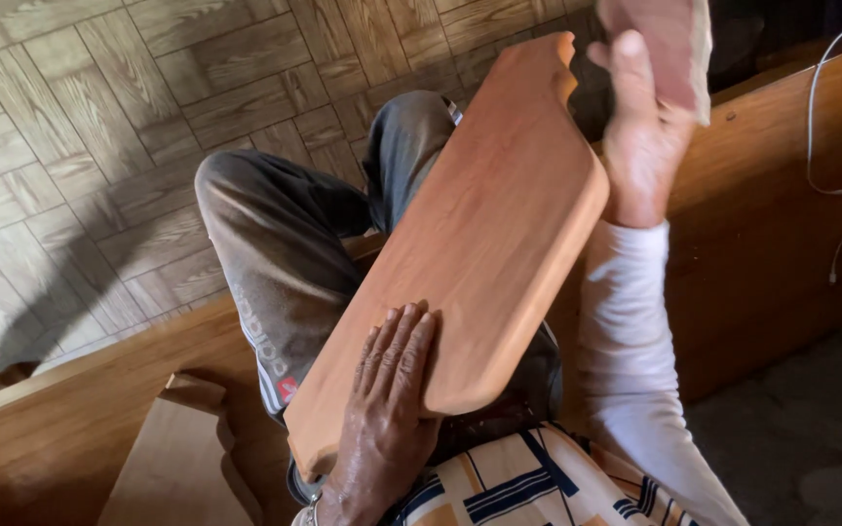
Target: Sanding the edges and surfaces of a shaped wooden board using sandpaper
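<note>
Hands worked on a long, smooth reddish-brown wooden board (484,234) with rounded corners and a notched far end, which ran diagonally from the lower middle of the frame to the upper right, resting across the person's lap. The left hand (392,390) lay flat on the board's near end, fingers spread and pressing down, not clenched. The right hand (640,127), in the upper right, gripped a pinkish rectangular sanding block (669,49) just above the board's far edge; the white long sleeve (626,331) ran down from it toward the lower right.

No containers showed in the frame.

Grey trousers (285,244) with a striped side covered the bent knee under the board, and a patterned cream, orange and blue shirt (518,482) filled the bottom edge. A low brown wooden panel (762,224) crossed behind the person from lower left to upper right, with thin white cables (830,107) draped on it at the right. Another flat pale wooden piece (182,458) lay at the lower left. Beige parquet-patterned floor (80,127) filled the upper left.
</note>
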